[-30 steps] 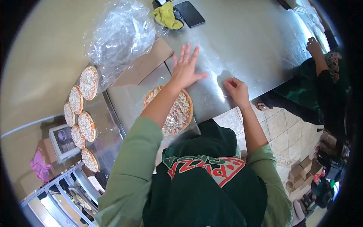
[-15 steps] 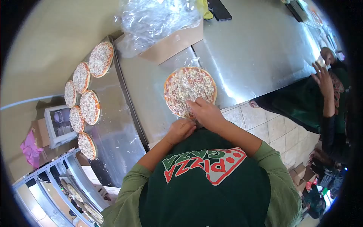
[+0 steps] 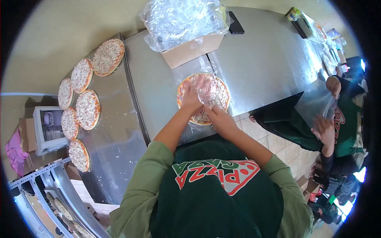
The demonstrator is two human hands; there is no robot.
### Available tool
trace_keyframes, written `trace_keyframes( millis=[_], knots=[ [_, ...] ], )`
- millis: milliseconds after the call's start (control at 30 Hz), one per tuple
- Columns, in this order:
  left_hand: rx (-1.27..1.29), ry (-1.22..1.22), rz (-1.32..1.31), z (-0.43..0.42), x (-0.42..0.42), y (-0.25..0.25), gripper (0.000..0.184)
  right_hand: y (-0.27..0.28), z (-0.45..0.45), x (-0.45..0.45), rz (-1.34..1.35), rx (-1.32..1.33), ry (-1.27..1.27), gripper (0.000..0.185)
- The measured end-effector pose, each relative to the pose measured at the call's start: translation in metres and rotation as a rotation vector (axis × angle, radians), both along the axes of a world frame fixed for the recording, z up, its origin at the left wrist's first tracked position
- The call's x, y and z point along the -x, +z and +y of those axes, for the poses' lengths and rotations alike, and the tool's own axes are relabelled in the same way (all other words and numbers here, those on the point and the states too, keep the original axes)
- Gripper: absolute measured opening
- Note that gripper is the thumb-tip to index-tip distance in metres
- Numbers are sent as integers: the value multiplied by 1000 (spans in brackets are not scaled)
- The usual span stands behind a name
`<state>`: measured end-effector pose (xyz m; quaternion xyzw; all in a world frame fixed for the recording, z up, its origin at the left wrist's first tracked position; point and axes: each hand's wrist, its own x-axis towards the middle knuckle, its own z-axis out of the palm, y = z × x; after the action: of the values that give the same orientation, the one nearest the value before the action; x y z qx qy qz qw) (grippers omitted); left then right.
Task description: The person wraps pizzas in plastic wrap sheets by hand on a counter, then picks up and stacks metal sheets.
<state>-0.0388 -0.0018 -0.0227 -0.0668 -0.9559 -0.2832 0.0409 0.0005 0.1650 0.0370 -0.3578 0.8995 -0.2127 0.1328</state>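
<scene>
On the metal table before me lies a round unbaked pizza (image 3: 218, 93), topped with pale shredded cheese. Clear plastic wrapping (image 3: 200, 127) covers it and shows past its near edge. My left hand (image 3: 191, 99) is flat over the left and middle of the pizza, fingers stretched forward; whether they are under or over the plastic I cannot tell. At the near right part of the pizza, my right hand (image 3: 220, 119) rests with its fingers extended and somewhat apart, touching the wrapped surface.
A cardboard box (image 3: 192, 50) full of clear plastic bags (image 3: 184, 22) stands ahead, beside a black phone (image 3: 236, 23). Several unwrapped pizzas (image 3: 88, 109) sit on the left metal table (image 3: 115, 154). At right, a co-worker (image 3: 345, 119) holds a clear plastic bag (image 3: 315, 102).
My left hand has moved from the near edge forward onto the pizza, and plastic now shows over it. My right hand has shifted slightly right and nearer. The co-worker now holds a plastic bag.
</scene>
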Motion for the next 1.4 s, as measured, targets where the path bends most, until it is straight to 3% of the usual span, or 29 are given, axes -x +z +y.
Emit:
trace_keyframes(
  millis=[33, 133, 233, 300, 400, 467, 533, 667, 733, 767, 867, 967, 1000, 1033, 1067, 1100, 1167, 1200, 1267, 1367, 1400],
  knots=[
    [-97, 64, -15, -8, 3, 2, 53, -7, -2, -3, -4, -24, 15, 47],
    [-207, 532, 392, -31, 8, 19, 47, -24, -4, -10, 64, -86, 56, 50],
    [114, -39, 245, -17, 6, 47, 52, -37, -7, -15, 100, -125, 68, 50],
    [192, -79, 154, 0, 2, 29, 56, -35, -7, -14, 46, -114, 61, 46],
    [276, 21, 25, -3, -9, 0, 63, -22, 5, 18, -345, -36, 135, 35],
    [309, 171, -5, -7, -25, 13, 63, -24, 14, 42, -147, 76, -280, 27],
    [-92, 449, -38, -20, -49, 9, 61, -33, 30, 78, 102, 278, -456, 30],
    [-1055, 800, -164, -2, -97, -4, 56, -47, 30, 123, -609, 283, -568, 46],
    [-1156, 924, -222, 18, -91, 29, 56, -42, 17, 126, -912, 312, -504, 54],
    [-1211, 982, -252, 28, -85, 40, 56, -39, 13, 117, -752, 384, -474, 57],
    [-1215, 1013, -198, 40, -65, 22, 56, -68, 20, 109, -836, 591, -574, 57],
    [-1178, 777, -255, 60, -29, 26, 62, -68, 70, 135, -944, 844, -719, 53],
    [-1065, 806, -148, 62, -14, 25, 63, -60, 94, 148, -931, 928, -747, 50],
    [-952, 834, -43, 62, 4, 24, 65, -55, 121, 164, -776, 874, -746, 47],
    [-837, 860, 59, 59, 23, 25, 66, -46, 138, 174, -711, 908, -941, 45],
    [-876, 978, 129, 49, 40, 44, 67, -53, 175, 198, -655, 682, -807, 55],
    [-856, 1156, 274, 10, 68, 63, 64, -96, 239, 245, -526, 437, -829, 64],
    [-795, 1213, 347, -12, 75, 62, 60, -82, 235, 244, -219, 239, -855, 65],
    [-1012, 1084, 413, -51, 80, 73, 47, -33, 216, 233, 399, -149, -858, 66],
    [-1211, 993, 549, -70, 78, 103, 28, -63, 197, 230, 305, -281, -639, 60],
    [-1256, 984, 602, -72, 76, 120, 22, -61, 192, 232, 194, -330, -669, 61]
  ],
)
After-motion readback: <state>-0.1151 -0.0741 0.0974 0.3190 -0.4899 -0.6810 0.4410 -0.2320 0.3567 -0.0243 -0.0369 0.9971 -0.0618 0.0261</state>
